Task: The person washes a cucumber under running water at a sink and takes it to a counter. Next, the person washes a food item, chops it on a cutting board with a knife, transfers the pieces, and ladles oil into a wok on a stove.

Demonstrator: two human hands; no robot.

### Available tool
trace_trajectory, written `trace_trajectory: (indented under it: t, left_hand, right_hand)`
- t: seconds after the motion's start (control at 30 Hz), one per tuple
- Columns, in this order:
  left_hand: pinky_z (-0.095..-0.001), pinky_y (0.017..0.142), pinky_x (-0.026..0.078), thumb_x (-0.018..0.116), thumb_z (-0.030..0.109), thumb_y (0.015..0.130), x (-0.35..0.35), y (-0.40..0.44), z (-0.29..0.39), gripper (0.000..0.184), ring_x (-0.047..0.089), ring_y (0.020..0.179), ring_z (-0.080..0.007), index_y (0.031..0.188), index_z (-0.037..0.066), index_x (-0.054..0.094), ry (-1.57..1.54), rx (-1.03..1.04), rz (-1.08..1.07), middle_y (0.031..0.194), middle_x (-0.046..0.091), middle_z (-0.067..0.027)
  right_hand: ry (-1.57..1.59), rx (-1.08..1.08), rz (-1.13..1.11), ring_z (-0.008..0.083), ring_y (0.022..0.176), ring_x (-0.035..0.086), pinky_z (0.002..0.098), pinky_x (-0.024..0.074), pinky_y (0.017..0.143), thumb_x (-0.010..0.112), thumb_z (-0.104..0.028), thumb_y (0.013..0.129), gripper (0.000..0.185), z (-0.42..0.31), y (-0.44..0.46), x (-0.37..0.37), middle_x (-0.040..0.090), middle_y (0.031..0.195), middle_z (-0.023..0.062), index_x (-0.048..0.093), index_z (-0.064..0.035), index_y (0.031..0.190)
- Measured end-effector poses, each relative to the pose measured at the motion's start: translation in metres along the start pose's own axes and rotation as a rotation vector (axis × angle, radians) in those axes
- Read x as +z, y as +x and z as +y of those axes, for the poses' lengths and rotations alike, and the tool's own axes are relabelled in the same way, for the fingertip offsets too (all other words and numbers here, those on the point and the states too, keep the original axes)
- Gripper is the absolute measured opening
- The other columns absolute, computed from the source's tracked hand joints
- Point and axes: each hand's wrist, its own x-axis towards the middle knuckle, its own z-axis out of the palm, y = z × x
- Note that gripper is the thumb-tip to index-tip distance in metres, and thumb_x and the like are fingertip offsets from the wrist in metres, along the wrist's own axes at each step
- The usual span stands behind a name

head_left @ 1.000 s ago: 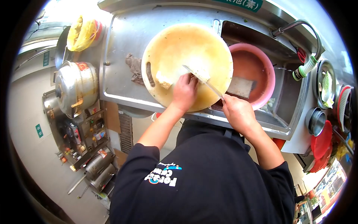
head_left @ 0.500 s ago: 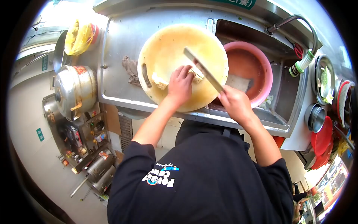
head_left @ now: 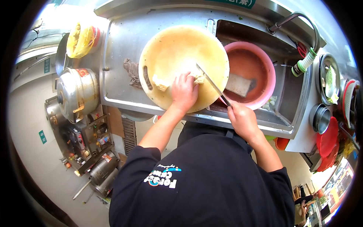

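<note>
My right hand is closed round the handle of a kitchen knife, whose blade slants up and left over the round yellow cutting board. Seen nearly edge-on, the blade meets or hovers by a pale, crumbly-looking food piece; contact cannot be made out. My left hand holds that piece against the board, fingers bent and partly covering it. Left of this hand lies another pale yellowish chunk. What kind of food it is does not show.
Right of the board, a pink basin of reddish-brown water holds a pale block in the sink. A crumpled grey rag lies at left, near a large metal pot. A tap arches over the sink.
The knife has swung from showing its broad side to nearly edge-on, its tip lower and further right. My right hand has dropped slightly; my left hand stays at the food piece.
</note>
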Motion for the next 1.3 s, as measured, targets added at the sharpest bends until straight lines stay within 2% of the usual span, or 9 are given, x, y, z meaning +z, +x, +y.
trace_trajectory:
  t: [0.17, 0.23, 0.33, 0.53, 0.67, 0.87, 0.93, 1.1, 1.3]
  left_hand:
    - [-0.0399, 0.072, 0.047, 0.069, 0.005, 0.068, 0.009, 0.001, -0.007, 0.02, 0.057, 0.083, -0.0326, 0.086, 0.004, 0.06, -0.12, -0.024, -0.052, 0.089, 0.061, -0.0128]
    - [-0.0406, 0.071, 0.047, 0.062, 0.001, 0.069, 0.013, 0.0, -0.008, 0.012, 0.055, 0.082, -0.0344, 0.08, 0.001, 0.058, -0.142, -0.016, -0.027, 0.09, 0.06, -0.0141]
    - [-0.042, 0.07, 0.047, 0.06, 0.0, 0.07, 0.017, 0.0, -0.007, 0.009, 0.055, 0.081, -0.0348, 0.078, 0.002, 0.058, -0.136, -0.028, 0.023, 0.088, 0.06, -0.0144]
    - [-0.0421, 0.07, 0.047, 0.063, 0.004, 0.071, 0.019, -0.01, 0.001, 0.007, 0.055, 0.081, -0.0349, 0.076, 0.002, 0.059, -0.185, -0.081, 0.081, 0.087, 0.06, -0.0135]
    - [-0.0416, 0.07, 0.047, 0.065, 0.006, 0.072, 0.016, -0.012, -0.005, 0.009, 0.055, 0.081, -0.0344, 0.077, 0.003, 0.06, -0.184, -0.08, 0.075, 0.089, 0.06, -0.0127]
    - [-0.0411, 0.072, 0.047, 0.068, 0.005, 0.069, 0.013, -0.011, -0.011, 0.02, 0.055, 0.084, -0.0337, 0.087, 0.002, 0.062, -0.142, 0.006, -0.01, 0.097, 0.06, -0.0123]
    - [-0.0412, 0.073, 0.047, 0.068, 0.005, 0.068, 0.004, -0.018, -0.001, 0.022, 0.055, 0.084, -0.0336, 0.089, 0.002, 0.062, -0.196, -0.029, 0.105, 0.098, 0.061, -0.0116]
    - [-0.0411, 0.074, 0.047, 0.067, 0.004, 0.07, 0.004, -0.032, -0.007, 0.013, 0.057, 0.087, -0.0315, 0.083, 0.005, 0.065, -0.125, -0.075, 0.023, 0.096, 0.063, -0.0102]
    - [-0.0407, 0.073, 0.047, 0.065, 0.004, 0.071, 0.009, -0.035, -0.012, 0.012, 0.056, 0.086, -0.0333, 0.082, 0.002, 0.061, -0.146, -0.068, 0.021, 0.096, 0.061, -0.0126]
  right_hand:
    - [-0.045, -0.01, -0.019, 0.0403, 0.073, 0.06, 0.048, 0.0474, 0.065, 0.055, -0.008, 0.084, 0.01, -0.008, -0.007, 0.006, 0.061, 0.077, 0.0211, 0.057, 0.0003, 0.089]
    - [-0.059, -0.023, -0.02, 0.0404, 0.072, 0.06, 0.0481, 0.0474, 0.065, 0.054, -0.008, 0.083, 0.01, -0.005, 0.002, 0.019, 0.061, 0.077, 0.0215, 0.057, 0.0007, 0.089]
    - [-0.039, -0.03, -0.018, 0.0406, 0.072, 0.06, 0.0488, 0.0473, 0.065, 0.052, -0.007, 0.083, 0.01, -0.008, 0.03, 0.033, 0.061, 0.076, 0.0227, 0.056, 0.0016, 0.086]
    - [-0.086, -0.103, 0.044, 0.0411, 0.07, 0.06, 0.0497, 0.0468, 0.063, 0.053, -0.007, 0.082, 0.007, -0.005, 0.032, 0.026, 0.06, 0.074, 0.0229, 0.053, 0.0004, 0.08]
    - [-0.067, -0.063, -0.058, 0.041, 0.069, 0.06, 0.0493, 0.0471, 0.063, 0.054, -0.006, 0.081, 0.007, -0.007, 0.014, 0.017, 0.06, 0.074, 0.0226, 0.054, 0.0006, 0.082]
    - [-0.157, -0.118, -0.016, 0.0401, 0.068, 0.06, 0.049, 0.0474, 0.062, 0.053, -0.009, 0.082, 0.01, 0.004, 0.048, 0.047, 0.06, 0.072, 0.0227, 0.054, 0.0015, 0.081]
    - [-0.139, -0.157, -0.026, 0.0397, 0.068, 0.06, 0.0487, 0.0474, 0.062, 0.053, -0.009, 0.082, 0.011, -0.002, 0.043, 0.033, 0.06, 0.071, 0.0224, 0.054, 0.0013, 0.082]
    - [-0.168, -0.065, -0.142, 0.0399, 0.068, 0.06, 0.0488, 0.0473, 0.062, 0.053, -0.011, 0.083, 0.012, -0.006, 0.02, 0.025, 0.06, 0.071, 0.023, 0.054, 0.0013, 0.082]
    - [-0.133, -0.124, -0.048, 0.0415, 0.068, 0.059, 0.0487, 0.0472, 0.062, 0.052, -0.01, 0.082, 0.012, -0.003, 0.047, 0.047, 0.06, 0.071, 0.0219, 0.054, 0.0014, 0.08]
